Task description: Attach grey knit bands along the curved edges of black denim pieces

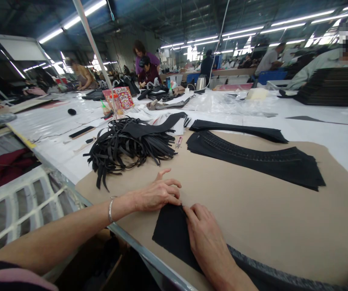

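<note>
A long black fabric piece (174,232) lies on the brown board sheet in front of me, its right-hand part curving away to the lower right with a greyish edge. My left hand (158,193) is at its top corner, index finger and thumb closed on the edge while the other fingers stay lifted and spread. Pressed close beside it, my right hand (205,236) pinches the same edge and rests over the fabric, hiding part of it. Beyond my hands sit a pile of black strips (125,145) and a stack of curved black pieces (252,159) with stitch-like marks.
Brown board (271,214) covers the near table. Small red-handled snips (179,141) lie by the strips. A thin pole (96,52) rises behind them. To my left stands a white slatted chair (25,210). Co-workers sit across the table, one behind a dark stack (334,87) at right.
</note>
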Motion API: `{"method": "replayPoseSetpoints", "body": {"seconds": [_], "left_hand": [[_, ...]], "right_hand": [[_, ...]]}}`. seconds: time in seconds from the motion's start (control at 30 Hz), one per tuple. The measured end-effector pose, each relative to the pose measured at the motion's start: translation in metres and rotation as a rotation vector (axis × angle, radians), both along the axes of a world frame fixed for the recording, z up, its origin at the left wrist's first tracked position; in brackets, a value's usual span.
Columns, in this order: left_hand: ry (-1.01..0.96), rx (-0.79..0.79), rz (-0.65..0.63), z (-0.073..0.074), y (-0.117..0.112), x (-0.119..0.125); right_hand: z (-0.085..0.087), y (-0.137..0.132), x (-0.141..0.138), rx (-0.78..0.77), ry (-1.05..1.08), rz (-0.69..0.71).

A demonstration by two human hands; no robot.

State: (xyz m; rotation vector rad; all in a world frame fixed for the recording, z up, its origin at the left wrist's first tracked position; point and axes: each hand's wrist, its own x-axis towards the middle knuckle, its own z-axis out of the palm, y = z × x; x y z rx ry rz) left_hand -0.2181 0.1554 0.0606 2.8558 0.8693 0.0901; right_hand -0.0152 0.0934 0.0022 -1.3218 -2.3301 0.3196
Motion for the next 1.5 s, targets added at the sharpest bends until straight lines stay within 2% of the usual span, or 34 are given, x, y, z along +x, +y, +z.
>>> {"method": "replayPoseSetpoints", "body": {"seconds": [0.27, 0.37, 0.47, 0.73, 0.93, 1.1, 1.17, 1.23, 1.33, 1.5], "left_hand": [[-0.026, 0.077, -0.033, -0.009, 0.005, -0.008], [-0.07, 0.129, 0.0, -0.015, 0.006, -0.012], [-0.085, 0.193, 0.057, -0.018, 0.0, -0.016], [-0.021, 0.325, 0.066, -0.023, -0.016, -0.017], [0.031, 0.367, 0.066, -0.023, -0.016, -0.02], [0.061, 0.424, 0.055, -0.027, -0.008, -0.033], [0.051, 0.469, 0.087, -0.028, -0.005, -0.038], [-0.005, 0.511, 0.177, -0.028, -0.005, -0.037], [-0.178, 0.416, 0.293, -0.028, -0.015, -0.018], [-0.474, 0.022, 0.366, -0.035, -0.044, 0.032]], "right_hand": [[0.005, 0.0, -0.001, -0.104, -0.071, 0.025], [0.007, -0.001, -0.002, -0.123, -0.063, 0.013], [0.008, -0.002, -0.002, -0.124, -0.046, 0.006], [0.008, -0.002, -0.003, -0.087, -0.145, 0.015], [0.011, -0.001, -0.004, -0.089, -0.171, 0.031], [0.012, -0.002, -0.004, -0.079, -0.191, 0.034], [0.012, -0.002, -0.004, -0.066, -0.198, 0.036], [0.011, -0.001, -0.004, -0.052, -0.202, 0.036], [0.01, -0.002, -0.005, -0.033, -0.2, 0.036], [0.012, -0.003, -0.003, -0.043, -0.155, -0.012]]}}
